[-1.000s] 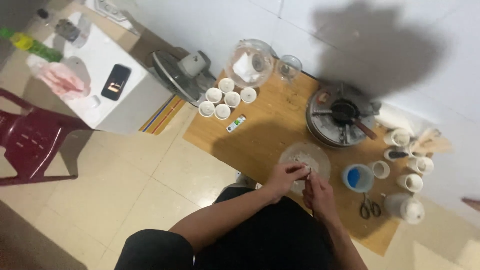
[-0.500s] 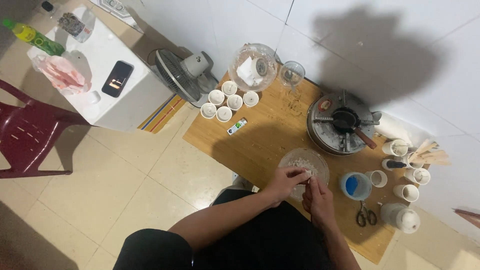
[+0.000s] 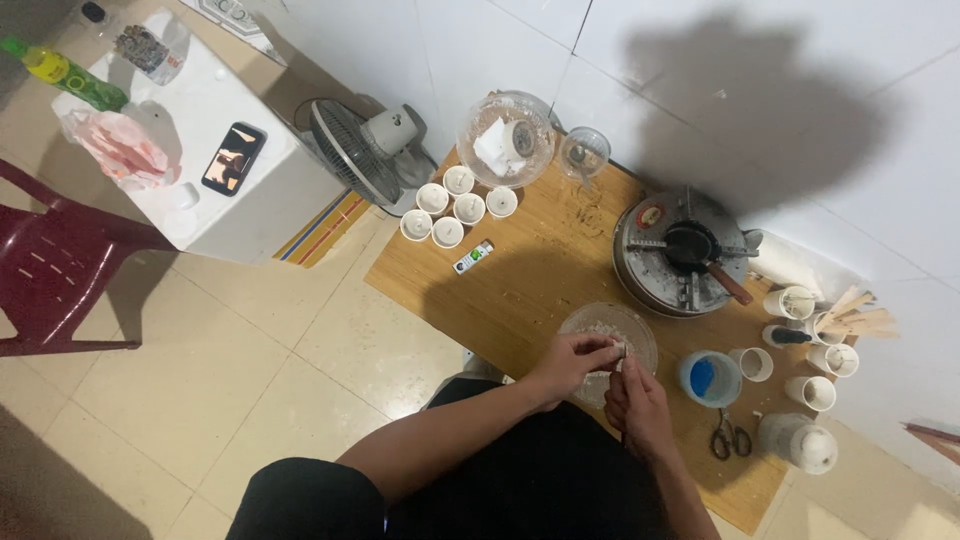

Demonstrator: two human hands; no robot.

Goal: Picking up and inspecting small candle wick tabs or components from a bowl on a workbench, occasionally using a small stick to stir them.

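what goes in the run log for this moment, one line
left hand: pinching small white piece | right hand: pinching same piece | over: glass bowl | surface: wooden board

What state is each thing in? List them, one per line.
Left hand: fingers pinched on a small white piece above the glass bowl.
Right hand: fingertips meeting the left's at that piece.
Glass bowl: upright, holding white chunks.
Phone: screen lit.
Fan: tipped over on the floor.
Scissors: shut, lying flat.
Blue cup: upright, open.
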